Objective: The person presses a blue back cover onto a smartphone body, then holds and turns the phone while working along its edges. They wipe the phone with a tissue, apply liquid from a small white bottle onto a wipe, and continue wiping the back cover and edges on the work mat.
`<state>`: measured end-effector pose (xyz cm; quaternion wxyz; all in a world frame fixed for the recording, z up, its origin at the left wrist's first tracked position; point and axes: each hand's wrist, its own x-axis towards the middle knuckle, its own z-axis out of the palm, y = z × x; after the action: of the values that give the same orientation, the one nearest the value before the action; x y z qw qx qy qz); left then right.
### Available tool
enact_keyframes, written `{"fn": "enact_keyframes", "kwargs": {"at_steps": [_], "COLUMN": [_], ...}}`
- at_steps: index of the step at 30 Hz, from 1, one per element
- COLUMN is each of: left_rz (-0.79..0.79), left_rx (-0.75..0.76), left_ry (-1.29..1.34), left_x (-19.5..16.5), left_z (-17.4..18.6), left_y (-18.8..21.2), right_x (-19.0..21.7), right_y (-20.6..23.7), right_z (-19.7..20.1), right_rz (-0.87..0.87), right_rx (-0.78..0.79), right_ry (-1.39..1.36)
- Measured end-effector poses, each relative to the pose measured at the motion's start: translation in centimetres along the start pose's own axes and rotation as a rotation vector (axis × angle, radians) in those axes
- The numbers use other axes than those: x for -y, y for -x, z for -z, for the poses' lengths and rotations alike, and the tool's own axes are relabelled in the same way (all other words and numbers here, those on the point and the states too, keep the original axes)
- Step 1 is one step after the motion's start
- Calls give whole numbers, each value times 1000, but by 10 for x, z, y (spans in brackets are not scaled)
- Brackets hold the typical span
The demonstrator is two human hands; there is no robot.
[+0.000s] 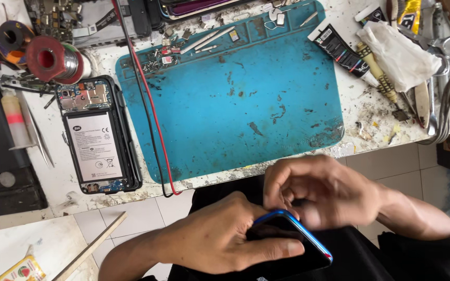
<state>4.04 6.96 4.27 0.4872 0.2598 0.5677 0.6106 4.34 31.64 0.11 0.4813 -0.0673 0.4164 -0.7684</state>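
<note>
Hands meet low in the view, below the bench edge and over the person's dark lap. The left hand (pixel 220 239) wraps around a dark phone with a blue rim (pixel 308 250), thumb lying along its black face and fingers curled under it — a firm, closed hold. The right hand (pixel 321 192) bends over the phone's upper corner, its fingertips pinched against the blue edge; motion blur hides exactly what they press, so the pinch reads as narrow and closed on that corner. On the white, scuffed workbench (pixel 69 182) above lies a stained blue work mat (pixel 235 99), bare in the middle, with small parts and thin white sticks along its far edge. Just left of the mat sits an opened phone (pixel 97 138), back off, battery and circuit board showing. A red and a black wire (pixel 149 104) run down between that phone and the mat. Solder spools (pixel 53 58) stand at the far left, scissors and tubes at the far right.
</note>
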Motion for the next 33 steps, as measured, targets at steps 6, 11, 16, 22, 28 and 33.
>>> {"fn": "enact_keyframes", "kwargs": {"at_steps": [6,11,16,22,28,33], "left_rz": [134,135,-7,-11,90,53], "left_rx": [55,39,-19,-34,-35,-126], "left_ry": [-130,-110,-11,146,16,186], "left_x": [3,8,16,23,27,25], "left_z": [-3,-4,-2,-1,-2,-4], "left_y": [-6,-5,1,2,4,9], "right_x": [-12,-25,-19,-11,-19,-17], "right_y": [-5,0,0,5,18,21], "right_z": [-3,8,16,23,19,14], "right_rz": [164,-26,485,770,649,587], "right_rx": [61,-68,-29,225,206,155], "right_ry": [-37,172,521,723,488,264]}}
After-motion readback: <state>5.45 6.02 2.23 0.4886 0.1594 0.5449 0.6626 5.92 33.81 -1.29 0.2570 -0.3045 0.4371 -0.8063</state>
